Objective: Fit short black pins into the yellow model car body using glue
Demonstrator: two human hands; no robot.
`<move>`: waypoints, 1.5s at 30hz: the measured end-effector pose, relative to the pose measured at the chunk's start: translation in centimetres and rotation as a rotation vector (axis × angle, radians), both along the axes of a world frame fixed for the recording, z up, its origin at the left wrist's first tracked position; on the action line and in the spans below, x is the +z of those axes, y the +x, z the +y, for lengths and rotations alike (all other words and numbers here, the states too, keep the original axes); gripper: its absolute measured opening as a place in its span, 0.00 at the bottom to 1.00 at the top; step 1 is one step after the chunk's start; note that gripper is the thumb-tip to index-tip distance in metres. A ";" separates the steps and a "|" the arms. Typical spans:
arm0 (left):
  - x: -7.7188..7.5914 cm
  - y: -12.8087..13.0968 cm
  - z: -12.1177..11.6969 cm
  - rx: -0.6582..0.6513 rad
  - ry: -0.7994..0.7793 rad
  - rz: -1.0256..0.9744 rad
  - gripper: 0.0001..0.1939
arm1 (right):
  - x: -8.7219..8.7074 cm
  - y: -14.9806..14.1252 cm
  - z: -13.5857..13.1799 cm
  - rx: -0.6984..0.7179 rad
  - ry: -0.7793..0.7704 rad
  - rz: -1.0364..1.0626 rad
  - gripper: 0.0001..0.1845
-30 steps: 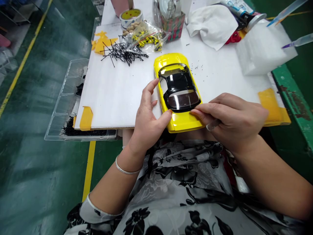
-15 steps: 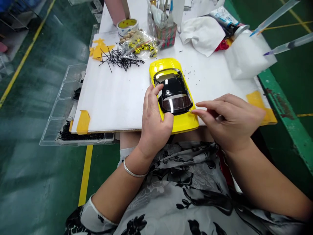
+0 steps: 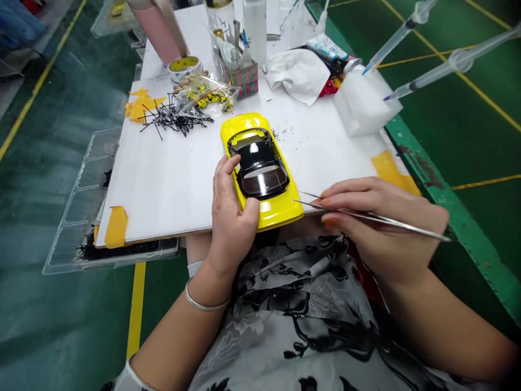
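A yellow model car body with a black roof and dark rear window rests at the front edge of the white board. My left hand grips it along its left side, thumb over the rear and fingers beside the roof. Between the thumb and fingers of my right hand is a pair of metal tweezers. Their two tips are apart, close to the car's rear right corner; whether one touches it I cannot tell. Tiny black bits lie on the board right of the car.
Black thin sticks and a clear bag of yellow-black parts lie at the back left, near a tape roll. A white cloth and a white foam block holding two syringes stand at the back right.
Tweezers are now in my right hand, which earlier pinched near the car's rear corner without them. My left hand keeps its grip on the car. The camera view has shifted.
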State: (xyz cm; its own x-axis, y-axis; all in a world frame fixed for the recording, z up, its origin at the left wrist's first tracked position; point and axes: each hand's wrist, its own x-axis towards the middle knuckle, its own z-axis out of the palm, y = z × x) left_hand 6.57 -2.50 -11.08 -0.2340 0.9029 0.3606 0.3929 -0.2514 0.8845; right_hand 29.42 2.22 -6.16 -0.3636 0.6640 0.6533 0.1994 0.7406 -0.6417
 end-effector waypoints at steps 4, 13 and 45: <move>0.1 0.3 0.1 0.055 0.024 0.006 0.33 | -0.9 -0.7 -0.5 0.041 0.109 -0.065 0.15; 0.7 0.4 0.0 0.100 -0.028 0.011 0.36 | -2.3 -1.4 -0.2 0.076 0.296 -0.131 0.10; 0.8 0.6 -0.2 0.111 -0.052 -0.013 0.38 | -1.9 -1.6 0.4 0.030 0.155 -0.012 0.13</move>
State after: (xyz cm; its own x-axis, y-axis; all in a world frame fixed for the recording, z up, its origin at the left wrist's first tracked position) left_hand 7.18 -2.66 -10.31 -0.3381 0.8883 0.3108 0.4047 -0.1609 0.9002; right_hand 27.82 2.62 -8.01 -0.3904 0.5443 0.7425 0.1825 0.8363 -0.5170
